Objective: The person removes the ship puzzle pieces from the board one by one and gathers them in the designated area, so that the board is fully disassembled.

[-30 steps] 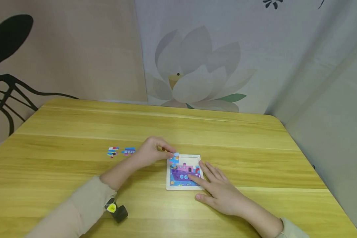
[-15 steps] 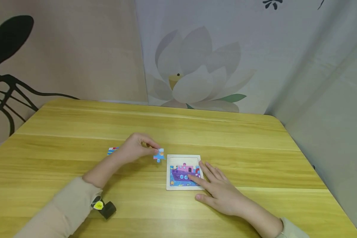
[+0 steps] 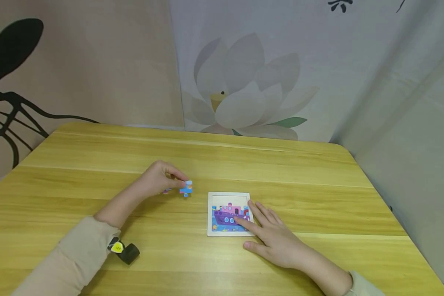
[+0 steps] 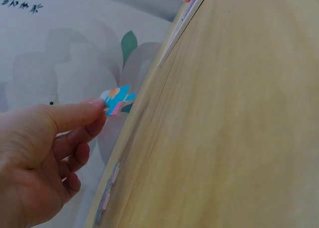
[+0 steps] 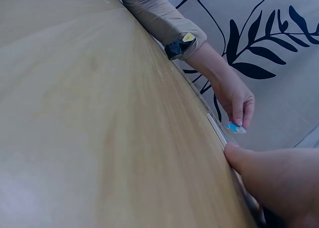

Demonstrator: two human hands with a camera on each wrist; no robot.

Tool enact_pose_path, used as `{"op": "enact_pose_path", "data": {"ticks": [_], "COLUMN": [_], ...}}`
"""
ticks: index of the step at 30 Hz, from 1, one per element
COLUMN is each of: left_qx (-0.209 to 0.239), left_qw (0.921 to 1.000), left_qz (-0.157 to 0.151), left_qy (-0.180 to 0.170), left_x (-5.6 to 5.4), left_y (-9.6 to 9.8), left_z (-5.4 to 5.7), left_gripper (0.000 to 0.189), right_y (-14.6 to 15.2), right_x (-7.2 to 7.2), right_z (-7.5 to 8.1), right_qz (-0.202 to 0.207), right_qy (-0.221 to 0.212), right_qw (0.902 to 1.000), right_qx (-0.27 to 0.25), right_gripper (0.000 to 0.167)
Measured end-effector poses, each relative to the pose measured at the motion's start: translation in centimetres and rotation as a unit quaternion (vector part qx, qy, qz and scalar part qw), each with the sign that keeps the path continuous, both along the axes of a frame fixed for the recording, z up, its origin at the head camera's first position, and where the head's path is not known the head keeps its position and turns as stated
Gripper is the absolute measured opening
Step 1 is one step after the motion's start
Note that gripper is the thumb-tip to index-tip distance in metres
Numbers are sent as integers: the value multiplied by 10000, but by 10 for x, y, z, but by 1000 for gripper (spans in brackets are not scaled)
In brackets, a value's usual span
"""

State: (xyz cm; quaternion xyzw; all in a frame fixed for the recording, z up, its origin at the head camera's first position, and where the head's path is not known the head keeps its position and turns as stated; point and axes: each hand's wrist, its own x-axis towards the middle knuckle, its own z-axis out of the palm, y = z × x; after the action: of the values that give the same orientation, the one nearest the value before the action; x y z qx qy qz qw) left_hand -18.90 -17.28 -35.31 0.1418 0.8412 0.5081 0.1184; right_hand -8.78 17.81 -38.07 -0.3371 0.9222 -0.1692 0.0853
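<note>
Between thumb and fingers, my left hand (image 3: 157, 179) pinches a blue jigsaw piece (image 3: 186, 188) with orange and pink marks. In the left wrist view the piece (image 4: 118, 99) is held up above the table. A white-framed puzzle board (image 3: 210, 213) lies to its right. Its lower part is filled with a purple and pink ship picture (image 3: 227, 218); the upper strip shows bare white backing. My right hand (image 3: 275, 238) rests with spread, straight fingers on the board's right side. Another puzzle piece (image 3: 166, 191) peeks out from under the left hand, mostly hidden.
The wooden table (image 3: 299, 172) stretches around the board, with its far edge against a flower-printed curtain (image 3: 244, 94). A small black wrist camera (image 3: 128, 253) sits on the left sleeve, low over the table. Loose pieces (image 4: 107, 193) lie flat below the left hand.
My left hand has drawn the blue jigsaw piece away from the board's upper left corner, moving leftward over the loose pieces. The right hand has stayed in place on the board.
</note>
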Motion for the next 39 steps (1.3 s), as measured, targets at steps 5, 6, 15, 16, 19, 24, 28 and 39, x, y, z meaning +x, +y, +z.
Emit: {"op": "enact_pose_path", "data": {"ticks": [5,6,15,16,19,24,28,39], "left_qx": [-50,-71,-550,-630,-933,-1348,-1604,-2141], "left_qw": [10000,10000,9969,9957,9906,9778,9636,9386], "left_qz": [-32,-21,17,6,-58,-256,-283,-172], "left_qy": [-65,-51,569,675,1002,1586,2122,2699], "left_x": [-4,-5,-10,-10,-7,-5,-3,5], "left_y": [-4,-4,-3,-3,-2,0,1,4], "left_z": [-6,-7,-20,-20,-18,-17,-20,-23], "left_gripper": [10,10,10,10,10,10,10,12], "right_y": [0,0,0,0,0,-1,0,-1], "right_x": [0,0,-1,-1,-1,-2,-2,0], "right_z": [0,0,1,1,1,0,-1,-1], "right_qz": [45,48,65,65,51,77,88,-12], "right_qy": [45,48,83,95,92,139,156,34], "right_qw": [9999,9999,9999,9999,9999,9999,9998,10000], "right_qx": [-105,-105,-56,-48,-9,-11,-9,-47], "right_gripper": [56,56,56,56,56,56,56,57]}}
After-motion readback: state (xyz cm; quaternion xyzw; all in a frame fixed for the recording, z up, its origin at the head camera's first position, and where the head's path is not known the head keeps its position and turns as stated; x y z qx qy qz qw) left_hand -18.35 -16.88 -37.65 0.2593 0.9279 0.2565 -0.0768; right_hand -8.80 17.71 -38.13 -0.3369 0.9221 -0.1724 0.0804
